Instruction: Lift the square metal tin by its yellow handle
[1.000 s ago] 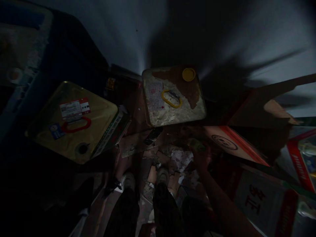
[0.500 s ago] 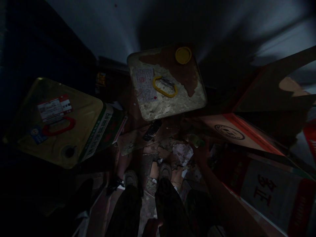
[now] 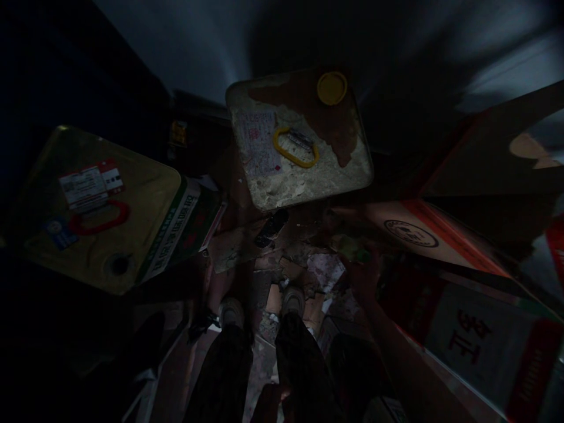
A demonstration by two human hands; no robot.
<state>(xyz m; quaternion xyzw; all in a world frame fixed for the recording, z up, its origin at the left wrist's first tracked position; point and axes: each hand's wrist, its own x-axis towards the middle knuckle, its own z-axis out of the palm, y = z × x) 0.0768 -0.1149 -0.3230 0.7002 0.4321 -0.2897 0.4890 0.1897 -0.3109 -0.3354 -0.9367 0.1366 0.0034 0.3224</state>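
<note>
Low on the right, my right hand (image 3: 365, 275) reaches down with its fingers closed at the green-capped end of a pale, see-through bottle (image 3: 346, 245). The bottle lies on its side near the littered floor, beside an orange and white carton (image 3: 405, 229). My left hand (image 3: 269, 402) hangs in front of my legs at the bottom edge. Deep shadow hides its fingers, so whether it holds anything does not show. Ahead stands a dirty square tin (image 3: 304, 188) with a yellow handle and yellow cap.
A golden tin (image 3: 145, 182) with a red handle and a dark round opening stands on the left. A red and white box (image 3: 467, 335) is at the lower right. Torn cardboard (image 3: 233, 249) and a dark slipper-like item (image 3: 272, 228) lie on the floor between them. The light is very dim.
The bottle's green cap shows more clearly at my right hand, which has barely moved. The view has shifted slightly; the tins and boxes stay in place.
</note>
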